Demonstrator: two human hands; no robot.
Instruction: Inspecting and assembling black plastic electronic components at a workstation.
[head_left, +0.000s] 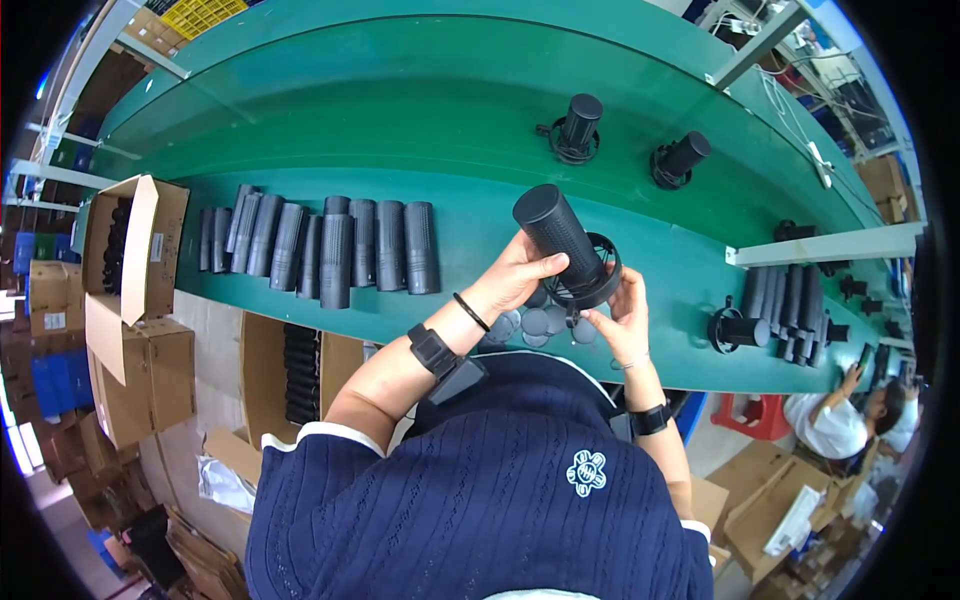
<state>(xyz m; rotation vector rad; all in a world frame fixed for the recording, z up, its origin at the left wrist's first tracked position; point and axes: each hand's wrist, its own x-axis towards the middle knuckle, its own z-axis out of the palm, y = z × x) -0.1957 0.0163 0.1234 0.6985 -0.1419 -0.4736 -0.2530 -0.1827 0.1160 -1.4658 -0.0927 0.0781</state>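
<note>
A black cylindrical microphone (561,226) with a perforated upper part is tilted in front of me, over the near side of the green bench. My left hand (519,271) is closed around its side, thumb across the body. At its lower end sits a black ring-shaped shock mount (598,285), which the fingers of my right hand (627,312) grip at the rim and small bracket. Whether the microphone is fully seated in the ring I cannot tell. Several flat grey discs (541,321) lie on the bench just below my hands.
Several black cylinders (337,255) lie in a row to the left. Microphones in mounts stand at the back (580,128) and right (685,155); another lies (741,332) beside more cylinders (783,300). An open carton (163,245) is at the left end. A co-worker (838,420) sits far right.
</note>
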